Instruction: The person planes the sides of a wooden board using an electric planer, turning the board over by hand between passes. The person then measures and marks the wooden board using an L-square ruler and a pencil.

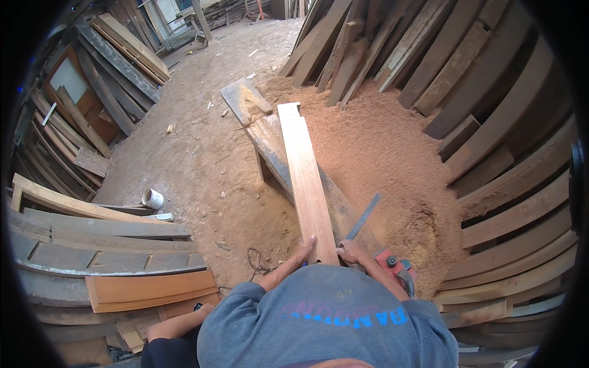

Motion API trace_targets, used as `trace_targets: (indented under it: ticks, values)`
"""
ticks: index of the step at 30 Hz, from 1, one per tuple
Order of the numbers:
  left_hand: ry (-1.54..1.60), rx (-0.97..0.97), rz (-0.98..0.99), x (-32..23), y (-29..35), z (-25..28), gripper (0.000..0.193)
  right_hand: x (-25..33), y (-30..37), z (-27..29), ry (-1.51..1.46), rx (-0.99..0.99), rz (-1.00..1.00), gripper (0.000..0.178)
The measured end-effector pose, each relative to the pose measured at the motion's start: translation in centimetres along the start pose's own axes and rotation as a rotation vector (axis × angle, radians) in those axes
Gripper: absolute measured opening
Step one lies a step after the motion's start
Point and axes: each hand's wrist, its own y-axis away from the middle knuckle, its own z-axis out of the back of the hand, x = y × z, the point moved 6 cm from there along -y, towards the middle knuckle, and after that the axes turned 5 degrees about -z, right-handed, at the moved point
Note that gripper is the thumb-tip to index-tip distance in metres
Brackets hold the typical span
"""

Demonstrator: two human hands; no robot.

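A long pale reddish wooden board [305, 178] with a notched far end lies lengthwise in front of me on a worn wooden bench [270, 136]. My left hand [305, 249] grips its near left edge, thumb on top and fingers curled below. Close against the right edge, my right hand [351, 251] is closed around the near end of a flat grey metal strip [363, 217], like a ruler or a square's blade. The strip slants away to the far right; its held end is hidden. Just right of my right forearm sits a red and black electric planer [394, 265].
Sawdust and shavings [392, 159] cover the ground at right, below leaning planks [472, 67]. More timber [110, 233] is stacked at left, beside a white bucket [153, 198]. A cable [257, 262] lies near my left forearm. Another person's arm [184, 322] shows at lower left.
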Motion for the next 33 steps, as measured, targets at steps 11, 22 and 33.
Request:
trace_targets:
  ticks: [11, 22, 33]
  values:
    - [-0.086, 0.076, 0.079, -6.9, 3.7, -0.3, 0.062, -4.6, 2.7, -1.5, 0.02, 0.029, -0.11, 0.048]
    - [-0.041, 0.139, -0.051, -1.7, 1.3, 1.3, 0.074, -5.4, 1.8, -1.8, 0.046, 0.063, -0.023, 0.043]
    - [-0.298, 0.288, -0.019, -6.0, 2.7, 2.3, 0.064, -6.4, 3.5, -1.6, 0.019, 0.049, -0.064, 0.045]
